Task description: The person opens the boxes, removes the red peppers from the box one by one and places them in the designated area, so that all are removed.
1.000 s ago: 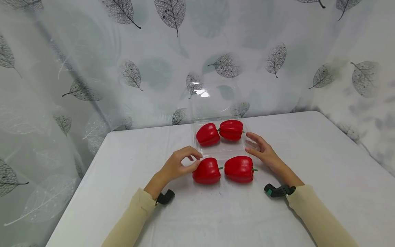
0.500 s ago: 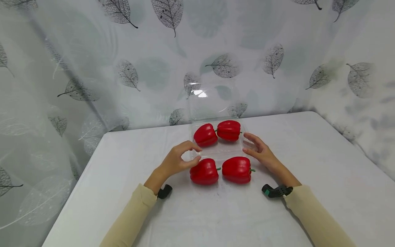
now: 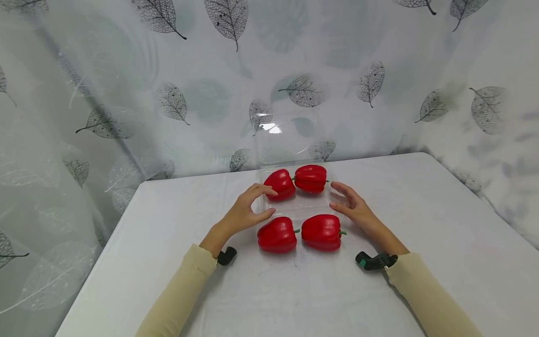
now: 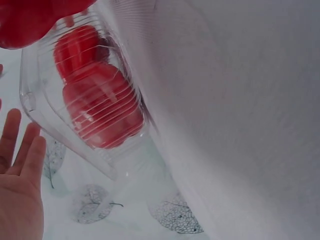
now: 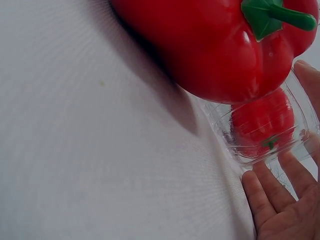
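Observation:
Two red bell peppers, a left one [image 3: 282, 182] and a right one [image 3: 310, 179], lie in the back of a clear plastic container [image 3: 309, 201] with its lid raised behind. Just in front, a third bell pepper [image 3: 276, 235] and a fourth [image 3: 322, 232] sit side by side on the cloth. My left hand [image 3: 240, 215] is spread at the container's left side, its index finger overlapping the left pepper inside. In the left wrist view its fingers [image 4: 32, 155] look straight. Along the right wall, my right hand [image 3: 358, 210] rests with extended fingers [image 5: 270, 182] against the plastic.
A white cloth covers the table [image 3: 421, 210]. Behind the table hangs a leaf-patterned curtain [image 3: 202, 70], and the upright transparent lid [image 3: 290, 135] stands in front of it. Each wrist carries a dark camera mount [image 3: 372, 261].
My left hand has moved forward from the front left pepper to the container's left side, its fingers spreading wider. The right hand stays by the right wall. The view has shifted slightly.

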Action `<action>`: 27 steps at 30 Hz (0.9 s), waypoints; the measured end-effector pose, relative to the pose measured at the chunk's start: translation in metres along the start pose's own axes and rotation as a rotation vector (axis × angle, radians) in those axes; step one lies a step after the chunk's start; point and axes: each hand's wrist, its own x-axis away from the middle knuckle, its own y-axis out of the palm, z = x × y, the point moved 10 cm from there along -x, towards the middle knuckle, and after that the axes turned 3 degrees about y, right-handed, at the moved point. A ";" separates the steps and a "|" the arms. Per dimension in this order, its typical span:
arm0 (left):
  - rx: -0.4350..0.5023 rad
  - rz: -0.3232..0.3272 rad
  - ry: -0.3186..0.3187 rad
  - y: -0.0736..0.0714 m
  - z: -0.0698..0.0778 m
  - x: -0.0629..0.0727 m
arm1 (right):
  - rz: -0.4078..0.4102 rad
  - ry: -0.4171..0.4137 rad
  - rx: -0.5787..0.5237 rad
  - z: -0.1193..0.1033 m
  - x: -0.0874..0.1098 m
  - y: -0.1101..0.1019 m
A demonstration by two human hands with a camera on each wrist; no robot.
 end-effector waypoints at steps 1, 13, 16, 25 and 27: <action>-0.005 -0.004 -0.009 0.001 -0.001 -0.001 | -0.001 -0.002 0.000 0.000 0.000 0.000; -0.047 0.015 -0.049 -0.002 -0.018 -0.008 | -0.002 -0.010 -0.019 0.001 -0.001 0.002; -0.058 0.021 -0.063 -0.003 -0.023 -0.010 | 0.001 -0.005 -0.018 0.002 -0.001 0.002; -0.053 0.040 -0.153 0.001 -0.034 -0.018 | 0.009 0.003 -0.015 0.003 -0.001 0.001; -0.051 0.044 -0.163 0.002 -0.036 -0.020 | 0.011 -0.001 -0.014 0.003 -0.001 0.000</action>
